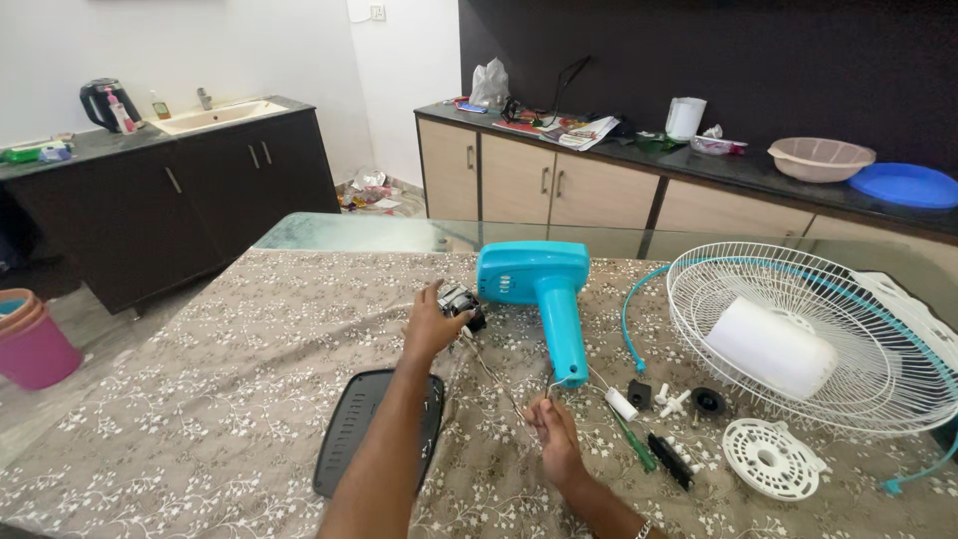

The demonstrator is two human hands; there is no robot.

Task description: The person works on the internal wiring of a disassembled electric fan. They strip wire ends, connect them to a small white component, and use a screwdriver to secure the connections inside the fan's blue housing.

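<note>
While gripped by left hand [431,324], small metallic fan motor [461,303], wires trailing.

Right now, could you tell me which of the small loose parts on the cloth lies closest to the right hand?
The white cylindrical capacitor, just beyond the right hand. The black knob, white T-shaped piece and black round cap lie farther off.

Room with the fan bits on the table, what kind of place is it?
Probably a home kitchen or dining room: a sink set in a dark counter, a kettle beside it, and basins on the cupboards. The left hand holds a fan motor over a cloth-covered table.
</note>
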